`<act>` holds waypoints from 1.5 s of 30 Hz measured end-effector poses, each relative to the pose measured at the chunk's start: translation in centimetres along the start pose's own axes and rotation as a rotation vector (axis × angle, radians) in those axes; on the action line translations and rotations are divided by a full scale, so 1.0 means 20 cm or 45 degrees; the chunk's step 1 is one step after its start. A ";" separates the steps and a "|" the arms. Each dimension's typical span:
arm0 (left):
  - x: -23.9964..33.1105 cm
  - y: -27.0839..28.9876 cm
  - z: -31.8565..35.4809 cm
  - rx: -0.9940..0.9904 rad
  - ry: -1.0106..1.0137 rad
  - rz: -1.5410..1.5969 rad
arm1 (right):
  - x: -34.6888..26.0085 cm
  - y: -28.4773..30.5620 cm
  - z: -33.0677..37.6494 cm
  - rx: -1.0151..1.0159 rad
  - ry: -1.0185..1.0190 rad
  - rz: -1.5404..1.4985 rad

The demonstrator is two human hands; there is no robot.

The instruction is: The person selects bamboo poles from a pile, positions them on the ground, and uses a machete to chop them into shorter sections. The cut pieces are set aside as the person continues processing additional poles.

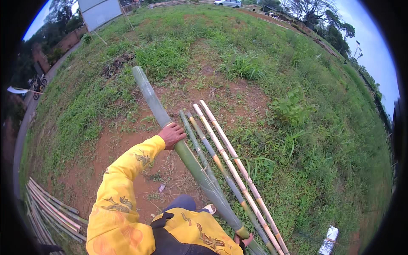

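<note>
A thick green bamboo pole (199, 172) slants from the upper left down to the lower right in front of me. My left hand (172, 135) is wrapped over its upper part, just by a joint. Near its lower end my right hand (245, 241) grips the same pole, its fingers partly hidden beneath it. Several thinner bamboo poles lie alongside to the right: a slim green one (194, 140), a mottled green and tan one (219, 165) and pale tan ones (239, 162). Neither hand touches the pale poles.
More bamboo poles (55, 212) lie in a pile at the lower left. A white object (328, 240) rests on the grass at the lower right. Beyond the reddish soil stand a white board (100, 15) on posts and a parked car (228, 3). A road with a bicycle (39, 85) runs at left.
</note>
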State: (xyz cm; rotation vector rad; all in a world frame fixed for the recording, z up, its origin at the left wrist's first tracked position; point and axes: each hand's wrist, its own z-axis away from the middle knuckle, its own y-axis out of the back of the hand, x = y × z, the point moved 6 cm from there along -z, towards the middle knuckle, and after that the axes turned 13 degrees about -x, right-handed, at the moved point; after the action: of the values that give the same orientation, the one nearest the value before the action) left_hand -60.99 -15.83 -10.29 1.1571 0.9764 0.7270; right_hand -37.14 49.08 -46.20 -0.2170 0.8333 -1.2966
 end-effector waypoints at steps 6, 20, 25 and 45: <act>0.02 -0.22 -0.49 0.153 0.391 0.000 | 0.42 -0.41 -0.47 0.065 -0.397 0.516; 0.76 -1.27 0.57 -0.938 1.003 1.012 | 0.55 -0.60 -0.99 0.306 -0.664 0.727; 1.27 -1.47 1.19 -1.267 1.343 1.569 | 0.59 -0.26 -1.39 0.618 -0.501 0.137; 1.43 -1.57 0.86 -1.234 1.135 1.537 | 1.07 0.17 -1.57 0.162 -0.445 0.768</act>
State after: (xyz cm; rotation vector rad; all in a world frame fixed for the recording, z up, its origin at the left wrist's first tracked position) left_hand -33.76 -6.17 -45.83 0.3769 0.3313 2.4870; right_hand -54.29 40.20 -79.16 -0.0756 0.4598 -0.7107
